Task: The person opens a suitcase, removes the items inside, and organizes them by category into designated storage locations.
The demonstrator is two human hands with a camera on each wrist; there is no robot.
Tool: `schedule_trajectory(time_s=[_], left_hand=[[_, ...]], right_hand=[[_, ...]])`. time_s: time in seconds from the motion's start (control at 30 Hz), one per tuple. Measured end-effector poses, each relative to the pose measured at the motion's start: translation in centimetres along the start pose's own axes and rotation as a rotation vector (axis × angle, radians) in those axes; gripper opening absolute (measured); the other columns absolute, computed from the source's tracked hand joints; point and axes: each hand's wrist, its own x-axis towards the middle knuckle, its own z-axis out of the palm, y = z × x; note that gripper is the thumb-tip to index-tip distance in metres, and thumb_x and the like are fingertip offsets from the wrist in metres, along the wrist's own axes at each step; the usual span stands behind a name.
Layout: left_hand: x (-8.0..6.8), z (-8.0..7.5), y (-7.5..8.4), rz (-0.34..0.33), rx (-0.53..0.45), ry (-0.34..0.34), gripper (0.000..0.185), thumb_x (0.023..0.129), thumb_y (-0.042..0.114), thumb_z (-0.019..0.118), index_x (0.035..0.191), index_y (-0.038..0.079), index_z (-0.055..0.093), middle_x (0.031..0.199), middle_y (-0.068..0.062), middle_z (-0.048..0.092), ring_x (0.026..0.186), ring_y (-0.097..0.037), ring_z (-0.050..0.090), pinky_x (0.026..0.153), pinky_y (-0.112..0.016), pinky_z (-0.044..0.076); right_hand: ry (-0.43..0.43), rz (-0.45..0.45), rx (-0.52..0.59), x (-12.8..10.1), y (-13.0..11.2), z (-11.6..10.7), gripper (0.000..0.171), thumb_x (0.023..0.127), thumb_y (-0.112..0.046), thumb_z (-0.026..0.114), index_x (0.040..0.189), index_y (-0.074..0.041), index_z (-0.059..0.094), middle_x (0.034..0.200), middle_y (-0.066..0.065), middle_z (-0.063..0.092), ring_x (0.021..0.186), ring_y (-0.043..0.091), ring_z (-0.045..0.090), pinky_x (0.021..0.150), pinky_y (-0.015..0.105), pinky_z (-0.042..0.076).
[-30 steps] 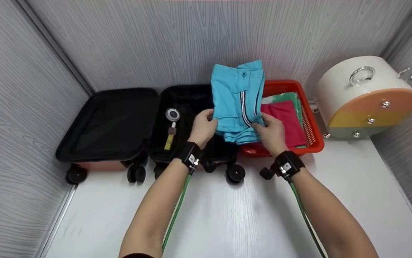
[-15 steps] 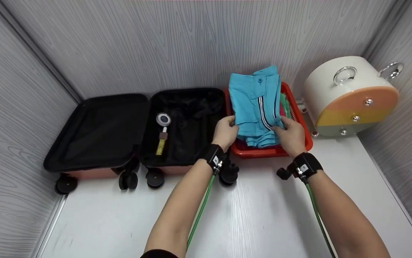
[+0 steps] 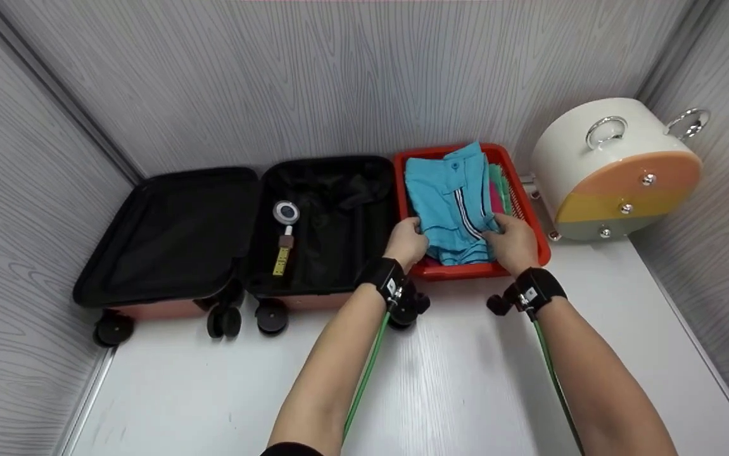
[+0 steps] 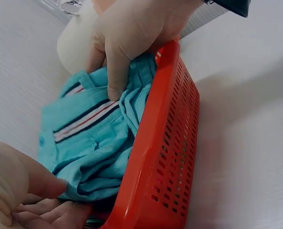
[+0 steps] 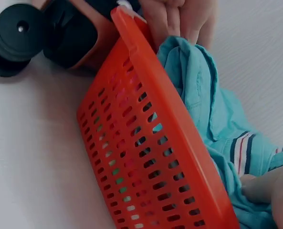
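Both hands are gripping the folded blue shorts w/ the garment sitting in the red basket, on top of other folded clothes. Left hand is pinching the near-left edge; right hand is clasping the near-right edge. Step in hand, by my reading: handling the shorts at the basket. Next move likely calls for an even two-handed hold so the fold isn't lost. Head view is showing the open black suitcase just left of the basket, on the white tabletop; wrist views aren't. Left wrist view is showing the right hand's thumb pressing the striped cloth; right wrist view is showing a suitcase wheel beside the basket wall.
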Motion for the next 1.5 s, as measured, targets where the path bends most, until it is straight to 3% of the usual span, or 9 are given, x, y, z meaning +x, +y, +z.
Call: schedule_trajectory(time_s=[0.17, 0.27, 0.37, 0.5, 0.63, 0.77, 1.0, 1.23, 1.5], left_hand=[[-0.6, -0.1, 0.5, 0.027, 0.194, -0.090, 0.058, 0.104, 0.000, 0.041, 0.161, 0.003, 0.028, 0.166, -0.009, 0.028, 0.149, -0.022, 0.031, 0.117, -0.032, 0.032], [-0.6, -0.4, 0.7, 0.118, 0.451, -0.147, 0.055, 0.105, 0.001, 0.039, 0.160, 0.003, 0.031, 0.166, -0.011, 0.028, 0.149, -0.023, 0.032, 0.118, -0.031, 0.030], [-0.5, -0.6, 0.6, 0.226, 0.713, -0.187, 0.050, 0.105, 0.001, 0.040, 0.155, 0.003, 0.041, 0.164, -0.013, 0.032, 0.150, -0.025, 0.031, 0.120, -0.031, 0.027], [-0.4, -0.9, 0.0, 0.316, 0.969, -0.215, 0.042, 0.104, 0.003, 0.046, 0.144, 0.006, 0.059, 0.154, -0.012, 0.048, 0.142, -0.026, 0.044, 0.118, -0.033, 0.032], [-0.1, -1.0, -0.7, 0.384, 1.128, -0.218, 0.033, 0.103, 0.005, 0.051, 0.132, 0.008, 0.068, 0.138, -0.009, 0.060, 0.132, -0.025, 0.053, 0.118, -0.035, 0.031], [0.0, -1.3, -1.1, 0.414, 1.102, -0.231, 0.033, 0.103, 0.005, 0.049, 0.131, 0.007, 0.068, 0.141, -0.011, 0.059, 0.138, -0.027, 0.048, 0.121, -0.034, 0.026], [-0.9, -2.9, -2.4, 0.362, 0.820, -0.279, 0.048, 0.108, 0.010, 0.037, 0.155, 0.006, 0.044, 0.165, -0.011, 0.031, 0.154, -0.022, 0.021, 0.123, -0.030, 0.017], [-2.2, -7.0, -5.1, 0.394, 0.715, -0.209, 0.049, 0.110, 0.018, 0.039, 0.157, 0.004, 0.038, 0.164, -0.013, 0.032, 0.154, -0.026, 0.023, 0.123, -0.034, 0.018], [-4.3, -12.6, -7.7, 0.302, 0.717, -0.123, 0.056, 0.111, 0.036, 0.042, 0.158, 0.006, 0.038, 0.163, -0.013, 0.033, 0.154, -0.027, 0.022, 0.124, -0.039, 0.017]], right_hand=[[-0.011, 0.032, -0.103, 0.0, -0.2, -0.5, 0.029, 0.099, -0.011, 0.066, 0.125, 0.000, 0.065, 0.114, 0.018, 0.062, 0.099, 0.033, 0.054, 0.083, 0.045, 0.046], [0.023, -0.002, -0.151, 0.0, -0.2, -0.4, 0.040, 0.099, -0.010, 0.064, 0.137, 0.001, 0.057, 0.125, 0.021, 0.061, 0.107, 0.036, 0.055, 0.093, 0.052, 0.047], [0.019, -0.112, -0.233, 0.0, -0.3, -0.2, 0.048, 0.099, -0.003, 0.059, 0.146, 0.002, 0.051, 0.144, 0.023, 0.054, 0.130, 0.039, 0.050, 0.110, 0.055, 0.039], [-0.099, -0.241, -0.387, 0.1, -0.6, 0.3, 0.041, 0.101, -0.002, 0.048, 0.141, 0.003, 0.058, 0.151, 0.024, 0.048, 0.146, 0.041, 0.035, 0.118, 0.057, 0.027], [-0.217, -0.205, -0.435, 0.3, -0.9, 0.4, 0.042, 0.104, -0.008, 0.041, 0.139, 0.003, 0.061, 0.151, 0.024, 0.048, 0.147, 0.042, 0.033, 0.119, 0.059, 0.024], [-0.265, -0.187, -0.433, 0.5, -0.8, 0.3, 0.044, 0.103, -0.008, 0.038, 0.140, 0.002, 0.060, 0.151, 0.025, 0.048, 0.144, 0.044, 0.036, 0.117, 0.060, 0.027], [-0.281, -0.187, -0.410, 0.4, -0.4, 0.0, 0.044, 0.103, -0.008, 0.040, 0.141, 0.002, 0.059, 0.151, 0.025, 0.047, 0.142, 0.044, 0.039, 0.116, 0.061, 0.029], [-0.258, -0.199, -0.419, -0.2, -0.4, 0.0, 0.044, 0.104, -0.010, 0.038, 0.141, 0.001, 0.059, 0.151, 0.023, 0.048, 0.143, 0.043, 0.039, 0.116, 0.061, 0.029], [-0.257, -0.233, -0.446, -0.9, -0.3, -0.3, 0.043, 0.104, -0.010, 0.041, 0.141, 0.002, 0.059, 0.151, 0.024, 0.048, 0.144, 0.044, 0.037, 0.117, 0.060, 0.028]])
